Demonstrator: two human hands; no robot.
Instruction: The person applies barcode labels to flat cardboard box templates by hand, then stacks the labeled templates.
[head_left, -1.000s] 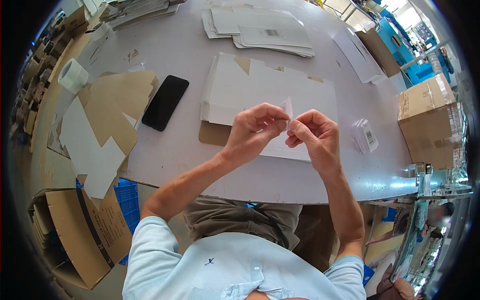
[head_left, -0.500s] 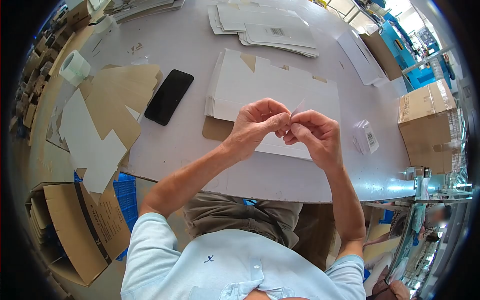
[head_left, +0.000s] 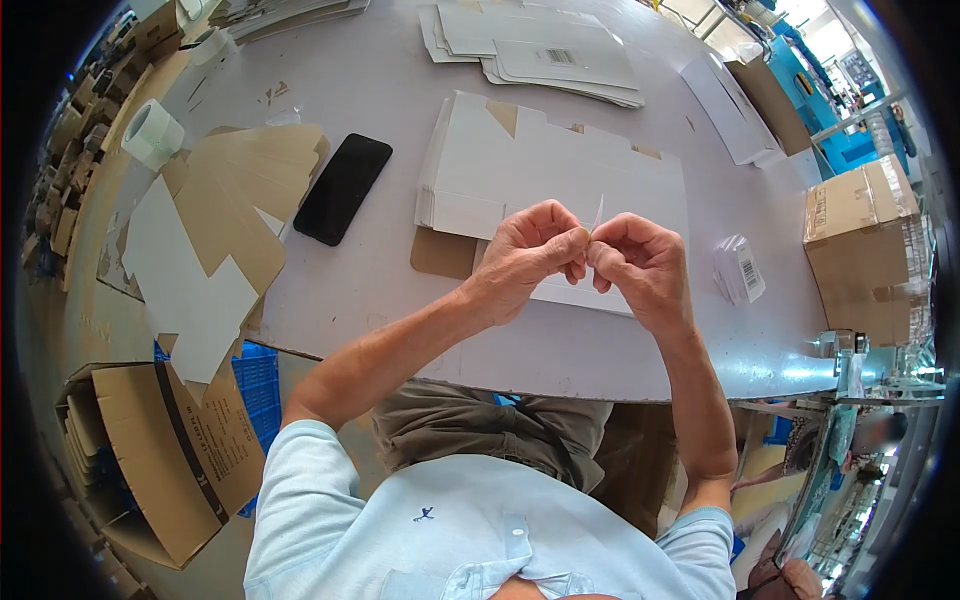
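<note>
My left hand (head_left: 533, 252) and my right hand (head_left: 646, 268) meet fingertip to fingertip over the flat white cartons. Both are closed in a pinch on a small thin label (head_left: 599, 211), pale and seen almost edge-on, which sticks up between the fingers. Its lower part is hidden by the fingertips. Beneath the hands lies the pile of folded white cartons (head_left: 570, 175), with a brown flap (head_left: 443, 253) showing at its near left. To the right of my right hand rests a small stack of barcode labels (head_left: 738, 270).
A black phone (head_left: 343, 190) lies left of the cartons, beside cut cardboard sheets (head_left: 235, 200) and a tape roll (head_left: 153, 134). More flat cartons (head_left: 560, 70) are at the back. A taped brown box (head_left: 862, 255) stands right; an open carton (head_left: 165, 460) sits lower left.
The label has turned from a slanted, wider view to nearly edge-on and upright. My fingertips have shifted slightly around it; the whole view has moved a little.
</note>
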